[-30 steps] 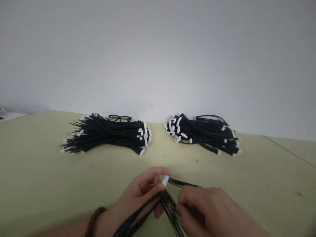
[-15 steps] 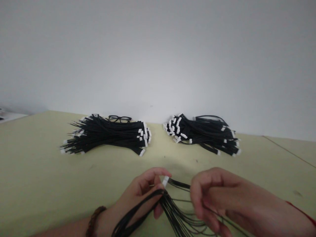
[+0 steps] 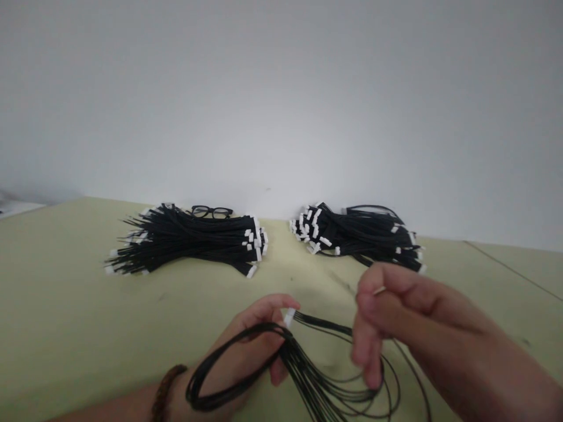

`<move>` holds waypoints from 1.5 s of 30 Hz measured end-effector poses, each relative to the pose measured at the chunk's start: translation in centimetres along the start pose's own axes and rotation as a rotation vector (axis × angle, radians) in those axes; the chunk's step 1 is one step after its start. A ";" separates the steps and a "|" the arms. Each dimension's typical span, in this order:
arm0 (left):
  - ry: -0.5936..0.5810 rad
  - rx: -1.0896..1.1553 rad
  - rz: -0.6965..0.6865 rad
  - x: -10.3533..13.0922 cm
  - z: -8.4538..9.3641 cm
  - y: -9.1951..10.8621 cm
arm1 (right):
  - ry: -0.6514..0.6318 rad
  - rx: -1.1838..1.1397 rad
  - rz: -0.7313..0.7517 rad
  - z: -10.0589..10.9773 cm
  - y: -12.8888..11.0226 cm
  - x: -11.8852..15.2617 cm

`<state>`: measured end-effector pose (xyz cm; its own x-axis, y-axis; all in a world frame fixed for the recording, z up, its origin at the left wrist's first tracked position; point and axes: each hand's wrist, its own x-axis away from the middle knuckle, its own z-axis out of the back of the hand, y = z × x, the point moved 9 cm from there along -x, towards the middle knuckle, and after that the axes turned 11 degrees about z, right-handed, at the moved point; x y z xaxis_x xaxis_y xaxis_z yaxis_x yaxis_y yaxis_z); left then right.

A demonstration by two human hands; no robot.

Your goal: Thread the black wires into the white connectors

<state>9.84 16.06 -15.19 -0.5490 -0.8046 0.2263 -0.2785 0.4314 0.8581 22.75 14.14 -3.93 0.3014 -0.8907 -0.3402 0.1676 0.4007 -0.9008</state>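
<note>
My left hand [image 3: 253,343], with a brown bead bracelet [image 3: 165,390] on its wrist, pinches a bunch of thin black wires [image 3: 308,381] just behind their white connector [image 3: 289,317]. The wires loop down and fan out toward the bottom edge. My right hand [image 3: 387,316] is raised to the right of the connector, fingers curled around some of the same black wires, which curve in a loop beneath it.
On the yellow-green table [image 3: 65,305], two piles of black wires with white connectors lie near the wall: one at the left [image 3: 189,240], one at the right [image 3: 360,234]. Black-framed glasses [image 3: 212,211] rest behind the left pile. A table seam [image 3: 510,266] runs at the far right.
My right hand has lifted up and to the right, drawing wires out into a wide loop. My left hand has stayed in place; the wires over it now bow into a loop.
</note>
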 end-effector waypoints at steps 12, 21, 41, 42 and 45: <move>0.033 0.121 0.068 0.0 -0.7 0.1 | -0.002 1.086 0.557 -3.6 -2.6 2.0; 0.053 0.087 0.092 0.5 -0.8 0.1 | 0.005 1.099 0.549 -3.6 -2.3 1.8; -0.151 -0.089 -0.091 0.2 -1.8 0.9 | -0.042 1.113 0.622 -4.8 -1.7 2.3; -0.145 -0.107 -0.092 0.3 -1.8 1.0 | -0.044 1.127 0.640 -4.9 -1.7 2.3; -0.127 -0.141 -0.102 0.4 -1.7 1.1 | -0.054 1.174 0.663 -5.1 -1.6 2.3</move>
<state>10.70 15.52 -13.39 -0.6210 -0.7794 0.0829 -0.2292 0.2817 0.9317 18.42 10.37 -4.64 0.6696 -0.4611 -0.5822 0.6668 0.7184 0.1980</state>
